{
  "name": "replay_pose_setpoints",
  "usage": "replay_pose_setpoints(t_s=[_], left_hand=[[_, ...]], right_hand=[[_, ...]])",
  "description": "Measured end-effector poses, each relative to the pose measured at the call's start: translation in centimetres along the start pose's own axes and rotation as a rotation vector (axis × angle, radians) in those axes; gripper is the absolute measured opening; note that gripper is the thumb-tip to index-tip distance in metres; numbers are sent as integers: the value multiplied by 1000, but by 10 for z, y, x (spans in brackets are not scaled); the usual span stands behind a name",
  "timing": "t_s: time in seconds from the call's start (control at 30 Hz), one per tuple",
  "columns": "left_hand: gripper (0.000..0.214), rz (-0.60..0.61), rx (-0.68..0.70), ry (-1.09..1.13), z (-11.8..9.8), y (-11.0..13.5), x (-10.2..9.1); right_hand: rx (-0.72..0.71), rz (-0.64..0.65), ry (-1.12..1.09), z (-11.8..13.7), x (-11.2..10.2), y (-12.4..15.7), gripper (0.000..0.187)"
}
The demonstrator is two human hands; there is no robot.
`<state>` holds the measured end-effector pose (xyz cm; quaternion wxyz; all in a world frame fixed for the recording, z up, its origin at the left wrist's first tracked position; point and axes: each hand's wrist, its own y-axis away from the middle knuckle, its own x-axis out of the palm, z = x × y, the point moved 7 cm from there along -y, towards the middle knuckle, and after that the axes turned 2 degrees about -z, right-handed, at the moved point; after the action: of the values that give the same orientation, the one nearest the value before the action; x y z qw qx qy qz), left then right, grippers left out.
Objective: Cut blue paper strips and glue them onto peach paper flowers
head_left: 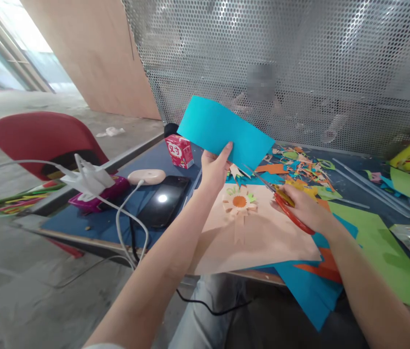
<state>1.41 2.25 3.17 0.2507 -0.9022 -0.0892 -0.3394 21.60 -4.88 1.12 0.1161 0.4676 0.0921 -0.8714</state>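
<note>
Lengthwise, blue paper [223, 127] slanting down rightward, hands [215, 168] [302, 208] grasping it and scissors [280, 198], blades [264, 182] up-left

From my head, my one view looks forward and down, close over the surface [105, 230], my left grip [215, 167] and right grip [307, 207] mid-view. It faces a mesh wall [205, 43]; floor [8, 310] shows at left.

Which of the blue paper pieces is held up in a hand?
The broad blue strip in the left hand, raised clear of the table. The other blue pieces lie lower, around the peach sheet, some jutting past the table's front edge.
</note>
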Motion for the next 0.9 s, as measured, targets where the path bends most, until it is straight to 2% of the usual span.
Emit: replay_pose_setpoints(t_s=[0.43,0.6,0.9], left_hand=[[68,95,25,-29,3,-3,3],[70,90,25,-38,3,-4,2],[66,103,40,-54,4,-4,1]], right_hand=[[10,36,-41,3,1,-1,31],[24,42,-32,0,1,0,30],[21,81,-30,-3,1,-1,27]])
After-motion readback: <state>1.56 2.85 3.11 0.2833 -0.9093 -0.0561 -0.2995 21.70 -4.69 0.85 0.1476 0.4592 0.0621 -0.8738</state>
